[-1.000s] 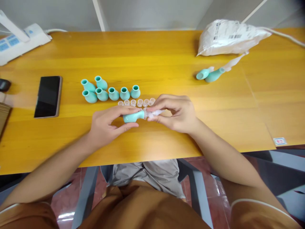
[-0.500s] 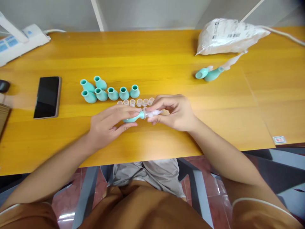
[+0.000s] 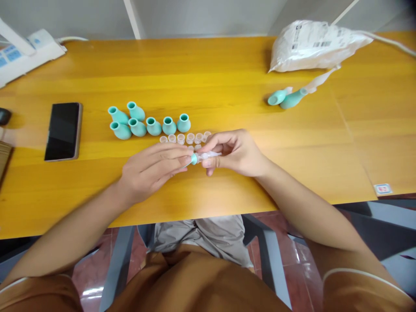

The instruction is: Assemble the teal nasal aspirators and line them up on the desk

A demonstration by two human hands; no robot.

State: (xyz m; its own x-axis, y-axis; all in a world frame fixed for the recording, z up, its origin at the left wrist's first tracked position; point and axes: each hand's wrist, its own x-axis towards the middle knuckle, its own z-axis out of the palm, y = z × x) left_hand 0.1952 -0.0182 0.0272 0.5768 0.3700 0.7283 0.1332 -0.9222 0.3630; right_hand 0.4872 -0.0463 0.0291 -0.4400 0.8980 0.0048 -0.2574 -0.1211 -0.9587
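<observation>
My left hand [image 3: 157, 169] is closed around a teal squeeze bulb [image 3: 194, 159], which it mostly hides; only the neck shows past my fingertips. Between thumb and fingers, my right hand [image 3: 235, 154] pinches a translucent tapered nozzle [image 3: 211, 154], its tip pointing right. The nozzle's wide end meets the mouth of the bulb; how deep it sits I cannot tell. Just beyond my hands lies a row of small clear plastic caps [image 3: 181, 138], several in number. Behind them several open-mouthed teal bulbs [image 3: 154, 126] stand on the wooden table [image 3: 227, 99].
Two teal bulbs with nozzles fitted [image 3: 293, 99] lie at the right, in front of a white plastic bag [image 3: 312, 47]. A phone [image 3: 63, 131] rests on the left. A white power strip [image 3: 29, 56] is at the back left. The table's front edge runs above my lap.
My left fingers have closed further over the bulb, so less of its body shows. The right hand keeps its pinch on the nozzle. The view has shifted slightly.
</observation>
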